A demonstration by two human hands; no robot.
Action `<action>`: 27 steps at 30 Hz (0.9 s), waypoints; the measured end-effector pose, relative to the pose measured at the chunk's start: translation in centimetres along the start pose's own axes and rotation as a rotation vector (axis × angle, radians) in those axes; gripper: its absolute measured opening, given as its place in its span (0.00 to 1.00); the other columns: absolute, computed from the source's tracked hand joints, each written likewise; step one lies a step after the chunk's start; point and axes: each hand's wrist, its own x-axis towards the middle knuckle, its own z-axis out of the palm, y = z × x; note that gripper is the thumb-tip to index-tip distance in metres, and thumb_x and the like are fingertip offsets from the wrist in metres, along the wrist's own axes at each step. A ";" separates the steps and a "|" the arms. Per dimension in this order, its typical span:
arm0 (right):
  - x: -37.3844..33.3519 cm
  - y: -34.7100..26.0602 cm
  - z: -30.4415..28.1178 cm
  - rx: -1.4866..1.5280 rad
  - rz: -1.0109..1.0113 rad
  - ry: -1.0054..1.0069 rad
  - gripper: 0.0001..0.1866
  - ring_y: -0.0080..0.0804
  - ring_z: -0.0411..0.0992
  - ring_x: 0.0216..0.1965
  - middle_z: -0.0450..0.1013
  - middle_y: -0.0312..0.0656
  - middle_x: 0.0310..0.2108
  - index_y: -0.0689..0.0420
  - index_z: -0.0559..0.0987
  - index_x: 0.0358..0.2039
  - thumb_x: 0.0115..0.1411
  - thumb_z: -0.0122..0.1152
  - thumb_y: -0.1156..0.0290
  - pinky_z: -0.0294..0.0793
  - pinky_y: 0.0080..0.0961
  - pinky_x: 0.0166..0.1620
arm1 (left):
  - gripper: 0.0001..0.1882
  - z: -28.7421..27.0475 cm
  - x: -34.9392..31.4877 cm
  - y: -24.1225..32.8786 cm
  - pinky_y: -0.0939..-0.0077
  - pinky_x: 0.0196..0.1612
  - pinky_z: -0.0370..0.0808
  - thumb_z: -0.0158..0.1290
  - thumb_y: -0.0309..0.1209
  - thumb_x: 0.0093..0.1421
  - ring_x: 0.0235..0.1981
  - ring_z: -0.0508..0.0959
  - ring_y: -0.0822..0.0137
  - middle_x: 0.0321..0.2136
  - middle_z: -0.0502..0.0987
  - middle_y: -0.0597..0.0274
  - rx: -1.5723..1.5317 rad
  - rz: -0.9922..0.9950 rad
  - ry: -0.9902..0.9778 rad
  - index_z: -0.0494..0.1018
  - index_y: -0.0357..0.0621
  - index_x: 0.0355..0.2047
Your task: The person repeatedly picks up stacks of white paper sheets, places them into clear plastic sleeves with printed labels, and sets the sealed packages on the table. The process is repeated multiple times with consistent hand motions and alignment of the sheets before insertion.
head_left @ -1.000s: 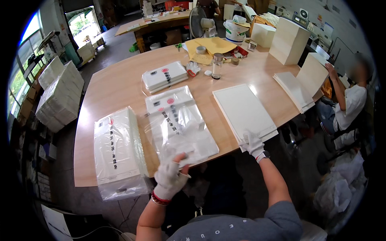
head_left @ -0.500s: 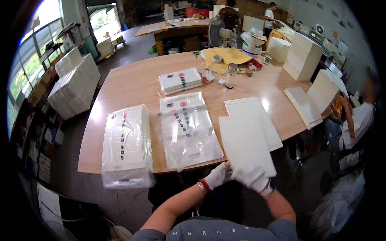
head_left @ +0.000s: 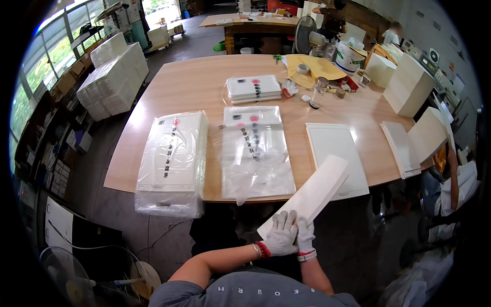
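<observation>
White paper (head_left: 309, 192) slants up from my hands over the table's front edge; it looks narrow, folded or turned edgewise, I cannot tell which. My left hand (head_left: 282, 235), in a white glove, lies over its lower end with the fingers along the surface. Beside it, my gloved right hand (head_left: 306, 238) grips the same end, thumb and fingers partly hidden. Behind the held paper, a flat stack of white sheets (head_left: 335, 148) lies on the table. To the left are printed clear plastic bags (head_left: 258, 153) and a thick plastic-wrapped stack of paper (head_left: 171, 148).
On the wooden table (head_left: 179, 87) stand a smaller wrapped stack (head_left: 253, 89), a glass jar (head_left: 318, 94), yellow envelopes (head_left: 319, 69) and tall white paper stacks (head_left: 408, 84). A seated person (head_left: 458, 179) works at the right. A standing fan (head_left: 66, 279) is at lower left.
The paper in my hands has gone from a broad flat sheet to a narrow slanted shape. Both hands have come together at its lower end. The view has shifted.
</observation>
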 end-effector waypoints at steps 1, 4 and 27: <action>0.1 -1.1 0.8 0.106 -0.013 0.039 0.19 0.27 0.70 0.40 0.70 0.43 0.43 0.66 0.67 0.48 0.58 0.52 0.71 0.71 0.24 0.44 | 0.39 -1.4 0.3 -0.6 0.58 0.55 0.62 0.56 0.36 0.42 0.57 0.59 0.43 0.56 0.56 0.40 -0.070 0.043 -0.016 0.57 0.30 0.54; 0.9 -2.6 0.5 0.059 -0.106 0.026 0.18 0.28 0.70 0.40 0.70 0.43 0.42 0.66 0.68 0.47 0.58 0.52 0.71 0.71 0.24 0.42 | 0.31 -6.2 1.4 -1.7 0.54 0.55 0.63 0.59 0.34 0.39 0.52 0.65 0.39 0.51 0.64 0.38 -0.194 0.032 0.348 0.69 0.36 0.46; -1.7 -12.6 -1.8 -1.478 -0.471 -0.586 0.15 0.41 0.73 0.29 0.72 0.45 0.35 0.54 0.73 0.40 0.52 0.55 0.64 0.74 0.33 0.29 | 0.19 -14.1 9.9 -19.3 0.88 0.24 0.62 0.52 0.34 0.57 0.21 0.64 0.83 0.31 0.78 0.70 -1.408 -0.325 0.181 0.69 0.37 0.48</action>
